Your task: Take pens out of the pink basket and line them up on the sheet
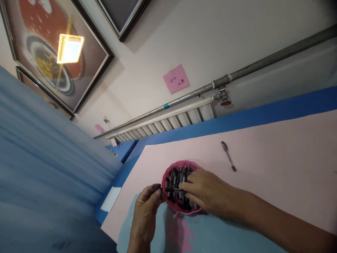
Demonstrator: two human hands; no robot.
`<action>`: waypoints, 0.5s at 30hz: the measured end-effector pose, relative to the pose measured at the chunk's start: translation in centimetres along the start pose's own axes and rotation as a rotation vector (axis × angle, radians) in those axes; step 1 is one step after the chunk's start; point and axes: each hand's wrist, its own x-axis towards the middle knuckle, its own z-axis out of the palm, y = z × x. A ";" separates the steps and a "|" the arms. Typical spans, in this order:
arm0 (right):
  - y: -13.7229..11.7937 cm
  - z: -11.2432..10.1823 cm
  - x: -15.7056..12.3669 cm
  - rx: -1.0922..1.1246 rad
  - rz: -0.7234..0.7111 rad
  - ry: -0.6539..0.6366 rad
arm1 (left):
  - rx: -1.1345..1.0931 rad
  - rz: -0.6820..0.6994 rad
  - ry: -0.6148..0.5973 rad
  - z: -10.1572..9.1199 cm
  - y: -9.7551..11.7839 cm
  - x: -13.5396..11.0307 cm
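Observation:
A pink scalloped basket point(184, 212) full of black-capped pens sits close in front of me. Over its near left part a pen point(173, 190) with a dark end is held level between both hands. The thumb and fingers of my left hand point(146, 203) pinch its left end at the basket's rim. My right hand point(204, 188) reaches across the basket from the right, its fingers closed round the pen's other end, which they partly hide. Another pen point(228, 156), clear with dark ends, lies alone on the pale pink table covering beyond my right hand.
The pale pink sheet point(276, 161) covers a blue table. A white paper point(111, 199) lies at its left edge, beside a blue curtain point(52, 175). Along the wall behind run a pipe point(247, 72) and a radiator point(173, 122).

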 end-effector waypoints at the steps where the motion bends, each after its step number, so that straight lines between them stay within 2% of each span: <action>1: 0.0 0.1 0.0 -0.016 -0.014 0.008 | 0.030 -0.001 -0.005 0.0 0.0 0.0; 5: -0.1 0.9 0.0 -0.035 -0.033 0.048 | 0.060 -0.010 -0.019 -0.1 -0.1 -0.1; 10: -0.4 1.2 0.2 -0.026 -0.003 0.084 | -0.054 0.015 0.059 -0.3 -0.2 0.2; 15: -0.7 1.4 0.1 -0.067 -0.088 0.173 | -0.177 -0.050 0.067 -0.5 -0.5 0.4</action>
